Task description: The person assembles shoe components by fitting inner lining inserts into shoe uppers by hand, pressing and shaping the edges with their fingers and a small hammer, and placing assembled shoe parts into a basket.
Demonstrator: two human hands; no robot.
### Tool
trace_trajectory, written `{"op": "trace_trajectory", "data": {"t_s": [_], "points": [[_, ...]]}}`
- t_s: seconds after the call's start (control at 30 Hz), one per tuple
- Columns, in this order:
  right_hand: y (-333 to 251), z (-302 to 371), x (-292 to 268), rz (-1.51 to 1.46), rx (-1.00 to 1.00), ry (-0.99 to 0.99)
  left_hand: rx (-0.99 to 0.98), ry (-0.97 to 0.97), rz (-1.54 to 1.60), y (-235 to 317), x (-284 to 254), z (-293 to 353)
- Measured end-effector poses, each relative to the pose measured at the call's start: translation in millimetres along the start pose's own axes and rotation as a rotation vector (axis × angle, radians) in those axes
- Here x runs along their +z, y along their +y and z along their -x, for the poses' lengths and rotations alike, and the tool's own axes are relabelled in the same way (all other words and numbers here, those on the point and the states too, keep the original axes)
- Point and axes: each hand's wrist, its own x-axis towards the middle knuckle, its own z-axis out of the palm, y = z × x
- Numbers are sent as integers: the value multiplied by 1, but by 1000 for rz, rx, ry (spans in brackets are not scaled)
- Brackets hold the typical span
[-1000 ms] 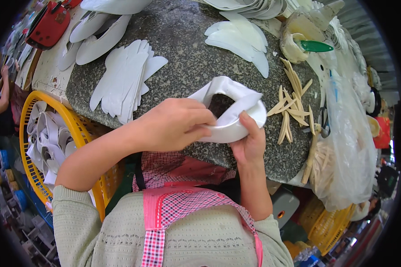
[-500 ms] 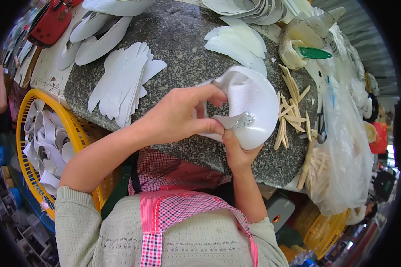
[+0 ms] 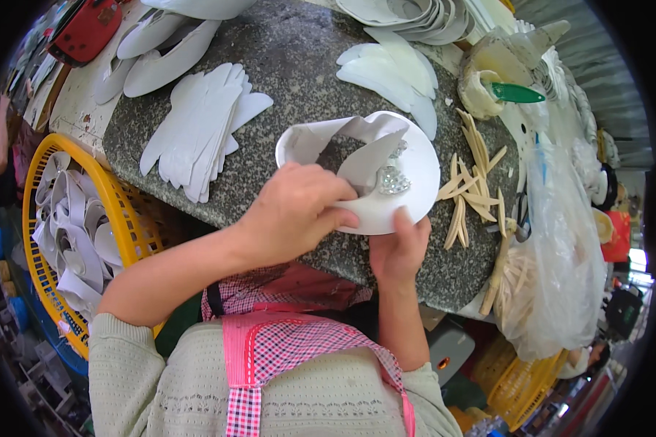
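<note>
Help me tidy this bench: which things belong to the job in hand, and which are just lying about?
Likely the job:
- upper, held by left hand and right hand
- white cutouts
- white loops in basket

Apparently just lying about:
- red container
- clear bag

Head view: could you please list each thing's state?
White jewelled piece: curled into a loop
Left hand: pinching its near edge
Right hand: gripping its near edge
Left yellow basket: loaded with white parts
Left white cutouts: stacked, fanned
Beige strips: loosely piled
Clear bag: crumpled
</note>
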Motion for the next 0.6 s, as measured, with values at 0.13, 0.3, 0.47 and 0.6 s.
{"op": "trace_trajectory", "data": {"t_s": [0.13, 0.3, 0.47, 0.6], "points": [[-13, -11, -1, -165, 353, 113, 10, -89, -27, 0, -2, -3], [-18, -8, 9, -150, 264, 162, 184, 118, -174, 11, 3, 0], [-14, -3, 8, -95, -2, 114, 103, -62, -52, 9, 1, -10], [-13, -4, -6, 41, -143, -24, -276, -750, 830, -15, -12, -31]]}}
